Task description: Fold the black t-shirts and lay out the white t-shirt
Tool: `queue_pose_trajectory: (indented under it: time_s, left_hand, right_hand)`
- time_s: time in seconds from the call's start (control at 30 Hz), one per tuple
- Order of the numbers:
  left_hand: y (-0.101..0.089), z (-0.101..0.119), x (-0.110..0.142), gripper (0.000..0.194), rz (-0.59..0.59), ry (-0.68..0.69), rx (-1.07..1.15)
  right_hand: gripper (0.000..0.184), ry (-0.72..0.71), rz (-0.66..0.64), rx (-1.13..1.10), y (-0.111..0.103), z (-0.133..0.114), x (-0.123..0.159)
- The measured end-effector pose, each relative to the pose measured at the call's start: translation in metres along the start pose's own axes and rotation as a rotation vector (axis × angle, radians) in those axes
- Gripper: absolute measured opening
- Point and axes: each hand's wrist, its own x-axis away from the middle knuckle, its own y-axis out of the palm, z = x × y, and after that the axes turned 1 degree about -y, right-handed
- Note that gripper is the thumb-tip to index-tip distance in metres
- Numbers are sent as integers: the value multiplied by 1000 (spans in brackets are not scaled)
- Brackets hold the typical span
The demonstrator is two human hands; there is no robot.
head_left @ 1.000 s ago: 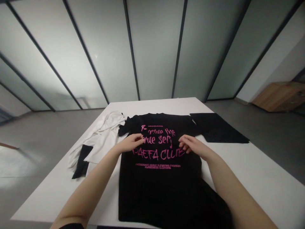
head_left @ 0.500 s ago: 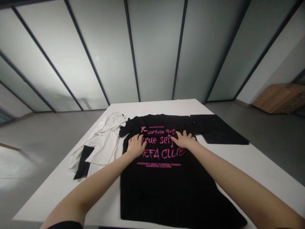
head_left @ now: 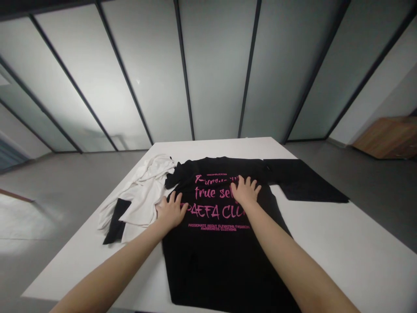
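Note:
A black T-shirt (head_left: 215, 261) with pink lettering lies spread out on a white table (head_left: 329, 234), its collar at the far side and its hem toward me. My left hand (head_left: 171, 211) rests on the shirt's left edge near the lettering, fingers spread. On the right half of the print lies my right hand (head_left: 245, 190), palm down with the fingers apart, covering part of the words. Neither hand grips any cloth that I can see. Slight wrinkles run across the upper chest of the shirt.
A crumpled heap of white clothing (head_left: 140, 195) sits to the left of the shirt, with a black piece of cloth (head_left: 116, 221) sticking out beneath it. Folded black fabric (head_left: 312, 180) lies at the right. Frosted glass panels (head_left: 215, 69) stand behind the table; a wooden cabinet (head_left: 384, 138) is at far right.
My left hand has slid left and toward me, to the shirt's edge. My right hand has shifted a little left across the print. The shirt's near right part has drawn inward.

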Motion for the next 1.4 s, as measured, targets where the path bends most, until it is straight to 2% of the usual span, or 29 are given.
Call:
queue_pose_trajectory:
  time_s: [0.1,0.17,0.37,0.5,0.6,0.7,0.8,0.93,1.03,1.1,1.2,1.4]
  left_hand:
    - [-4,-17,1,56,64,-16,-78]
    - [-3,-23,7,50,41,4,-98]
    - [-3,-30,47,48,-230,92,-91]
    - [-24,-33,77,52,-383,151,-162]
    - [-50,-29,82,48,-402,183,-249]
    - [-72,-16,58,45,-263,222,-216]
    - [-77,8,11,47,-103,285,-61]
    - [-57,53,-64,46,-1,301,207]
    - [-30,81,-103,49,38,146,279]
    - [-12,90,-118,49,72,54,265]
    - [7,93,-127,43,173,17,258]
    - [18,77,-123,32,305,48,349]
  right_hand:
    - [69,-65,-34,0,-4,10,9]
    - [68,-93,-60,12,-7,13,15]
    - [68,-158,-146,87,-11,15,35]
    - [67,-193,-177,154,-15,23,52]
    - [66,-203,-183,169,-16,29,61]
    - [67,-183,-184,164,-16,30,63]
    - [67,-155,-186,150,-15,28,61]
    - [66,-122,-182,137,-15,29,55]
    - [66,-107,-157,143,-17,35,46]
    - [65,-81,-137,154,-20,42,38]
    - [65,-32,-108,176,-24,54,28]
    - [64,2,-69,208,-29,76,29]
